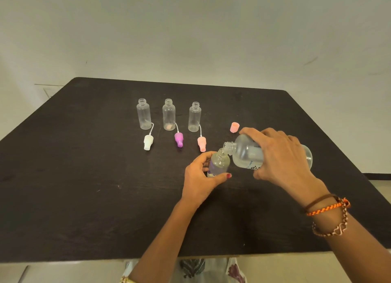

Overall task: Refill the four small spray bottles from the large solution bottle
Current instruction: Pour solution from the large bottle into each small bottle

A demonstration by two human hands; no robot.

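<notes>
My right hand (281,155) grips the large clear solution bottle (247,153), tipped on its side with its open neck over the mouth of a small bottle (219,163). My left hand (201,177) holds that small bottle upright on the table. Three other small clear bottles (143,115) (168,114) (194,116) stand uncapped in a row behind. In front of them lie their spray heads: white (147,142), purple (178,139) and pink (201,143), each with a thin tube.
A pink cap (234,127) stands on the dark table (84,166) just behind the large bottle. A pale wall rises beyond the table's far edge. Bracelets circle my right wrist.
</notes>
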